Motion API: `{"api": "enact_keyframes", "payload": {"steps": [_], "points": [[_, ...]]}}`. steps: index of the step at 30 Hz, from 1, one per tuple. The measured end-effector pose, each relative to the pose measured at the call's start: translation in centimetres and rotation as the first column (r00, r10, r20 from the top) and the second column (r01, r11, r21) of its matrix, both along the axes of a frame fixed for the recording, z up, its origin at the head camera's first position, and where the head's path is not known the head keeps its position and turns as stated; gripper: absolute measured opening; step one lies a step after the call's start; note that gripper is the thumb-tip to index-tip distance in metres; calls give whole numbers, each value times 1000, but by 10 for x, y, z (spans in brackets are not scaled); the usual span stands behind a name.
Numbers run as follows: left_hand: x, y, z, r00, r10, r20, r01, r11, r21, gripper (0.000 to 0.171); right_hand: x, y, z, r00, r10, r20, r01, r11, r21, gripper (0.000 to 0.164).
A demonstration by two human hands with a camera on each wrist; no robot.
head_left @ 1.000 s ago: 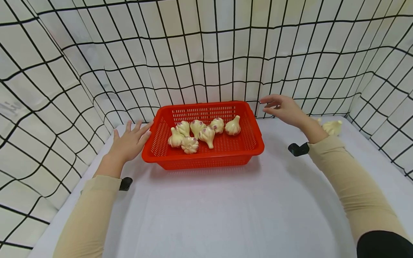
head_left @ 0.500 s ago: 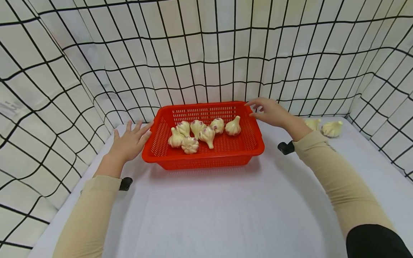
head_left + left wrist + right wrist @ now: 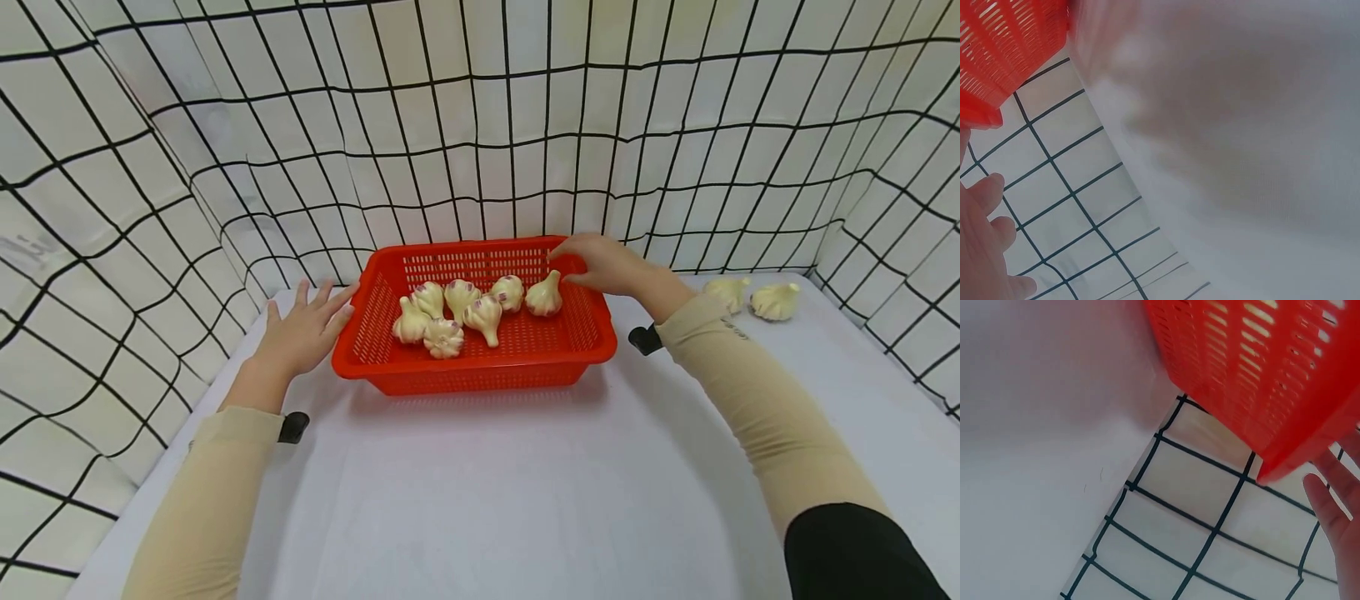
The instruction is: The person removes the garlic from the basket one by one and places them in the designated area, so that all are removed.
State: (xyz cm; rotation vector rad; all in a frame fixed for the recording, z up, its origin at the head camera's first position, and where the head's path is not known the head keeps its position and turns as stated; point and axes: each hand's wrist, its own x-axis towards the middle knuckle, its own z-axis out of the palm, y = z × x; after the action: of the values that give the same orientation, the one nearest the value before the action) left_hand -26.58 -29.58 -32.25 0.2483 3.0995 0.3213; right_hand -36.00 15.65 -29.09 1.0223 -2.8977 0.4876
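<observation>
A red plastic basket point(image 3: 480, 363) with slotted walls stands on the white table and holds several garlic bulbs point(image 3: 483, 317). My left hand point(image 3: 298, 335) is at the basket's left rim with straight, spread fingers; its fingertips reach the rim. Over the right rim comes my right hand point(image 3: 611, 268), thumb and fingers apart and slightly bent. Its fingertips are close to the rightmost garlic bulb point(image 3: 544, 297), and nothing is held. In the right wrist view, the fingers point(image 3: 1329, 512) show beside the basket wall point(image 3: 1229, 369).
Two more garlic bulbs, a left one point(image 3: 726, 292) and a right one point(image 3: 775, 302), lie on the table point(image 3: 480, 483) behind the right forearm. Black netting point(image 3: 480, 150) over white sheeting encloses the back and both sides.
My right hand has moved left, from beside the basket to over its right rim, near the rightmost garlic bulb. The left hand and the basket have stayed in place.
</observation>
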Motion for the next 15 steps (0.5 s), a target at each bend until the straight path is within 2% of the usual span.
{"api": "enact_keyframes", "payload": {"steps": [9,15], "points": [[-1,-2,0,1000,-4,5,5,1000,-19,69,-2,-24,-7,995,101,15,-102,982,157,39],[-2,0,0,1000,-5,-2,5,1000,-19,69,-3,-31,-9,996,89,29,-93,971,220,37]]}}
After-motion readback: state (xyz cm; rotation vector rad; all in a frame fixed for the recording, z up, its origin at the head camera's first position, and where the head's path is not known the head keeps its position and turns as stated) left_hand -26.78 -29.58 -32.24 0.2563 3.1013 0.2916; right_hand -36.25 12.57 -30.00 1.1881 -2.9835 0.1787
